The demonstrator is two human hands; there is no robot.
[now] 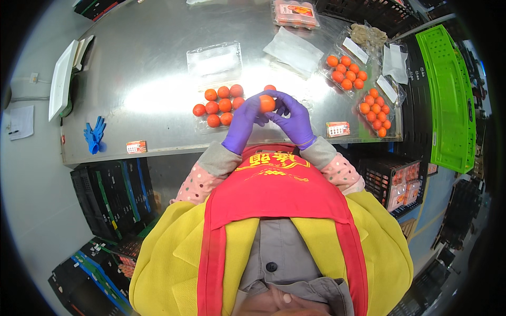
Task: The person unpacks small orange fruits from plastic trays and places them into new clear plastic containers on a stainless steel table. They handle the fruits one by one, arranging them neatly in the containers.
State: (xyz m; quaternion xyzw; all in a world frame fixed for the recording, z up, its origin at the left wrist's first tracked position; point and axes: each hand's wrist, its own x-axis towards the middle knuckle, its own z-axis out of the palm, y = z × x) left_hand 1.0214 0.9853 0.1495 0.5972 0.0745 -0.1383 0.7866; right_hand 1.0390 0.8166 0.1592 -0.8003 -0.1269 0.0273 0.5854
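A round orange-red tomato [267,104] is held up between my two hands, both in purple gloves. My left hand [246,120] grips its left side, and the fingers of my right hand [294,116] curl around its right. Just beyond my fingertips shows another tomato [270,87], its lower part hidden. To the left, several tomatoes [225,104] sit in rows in a clear plastic clamshell, partly covered by my left hand. The clamshell's lid [214,60] lies folded back on the far side, with a whitish sheet in or under it.
The steel table [158,71] carries two more filled open clamshells [346,73] [374,112], white sheets [294,51], a closed pack [295,15], blue gloves [94,135] and printed cards [136,147] [338,129]. A green crate [448,98] stands right; black crates [114,197] stand lower left.
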